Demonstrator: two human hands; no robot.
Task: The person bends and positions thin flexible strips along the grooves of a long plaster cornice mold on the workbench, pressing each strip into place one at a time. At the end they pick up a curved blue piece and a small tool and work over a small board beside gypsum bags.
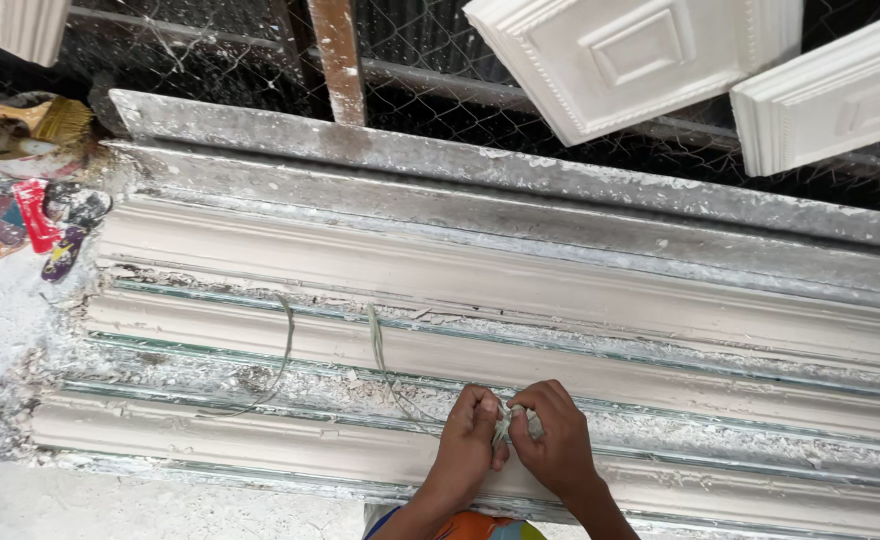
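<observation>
hands: my left hand (468, 440) and my right hand (557, 440) meet low in the view, fingertips touching over the nearest plaster strip.
grip, left: fingers pinched together on a pale fibre strand (505, 425).
grip, right: fingers closed on the same fibre strand, just beside my left thumb.
fibre strand: a thin, pale wisp caught between both hands; from them a longer length (378, 350) curves up and left across the mouldings.
second loop: another thin fibre loop (282, 360) lies further left, apart from my hands, draped over the grooves.
mouldings: long plaster cornice strips (380, 265) lie side by side, running from left to right, with crumbly white debris in the channels between them.
desk: the desk (20, 300) under the strips is crusted with white plaster.
left edge: a worn brush (55, 118) in a dirty bowl, and scraps of red and coloured wrapper (35, 215) below it.
above: two white square plaster panels (640, 55) rest against wire mesh (190, 55) at the top right.
</observation>
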